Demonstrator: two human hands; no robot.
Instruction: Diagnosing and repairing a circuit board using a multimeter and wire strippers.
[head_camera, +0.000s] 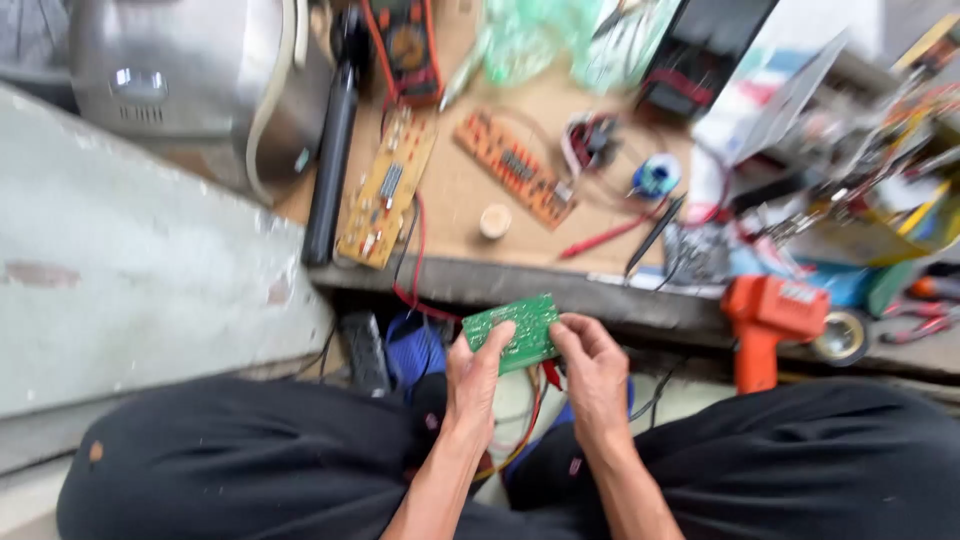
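Note:
I hold a small green circuit board (512, 328) between both hands, just below the front edge of the workbench (560, 285) and above my lap. My left hand (476, 382) grips its left and lower side with the thumb on the board's face. My right hand (592, 368) pinches its right edge. Red and yellow wires hang down from under the board between my knees.
On the bench lie a yellowish circuit board (385, 190), an orange-brown board (514, 168), a black cylinder (331, 165), a multimeter (405, 45), red and black probes (640, 230), and a solder spool (656, 176). An orange tool (765, 322) hangs at right. A metal appliance (190, 85) stands at left.

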